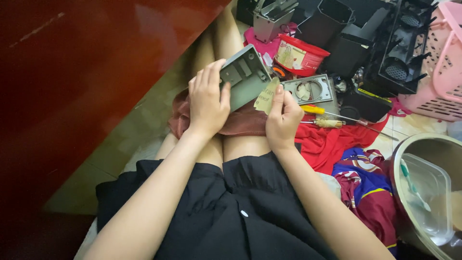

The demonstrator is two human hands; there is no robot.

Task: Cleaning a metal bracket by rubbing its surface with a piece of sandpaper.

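2 hands point(208, 98) gripping grey box point(245, 77)

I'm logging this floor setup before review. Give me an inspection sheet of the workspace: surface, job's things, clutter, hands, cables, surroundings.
Surface: tiled floor, partly under a red cloth.
Job's things: grey metal box; yellowish paper note against it.
Clutter: grey plate with round hole, two screwdrivers, red tub, black housings, pink basket.
Hands: left hand grips the box; right hand pinches the note.
Cables: nothing seen.
Surroundings: dark red panel; steel bin.
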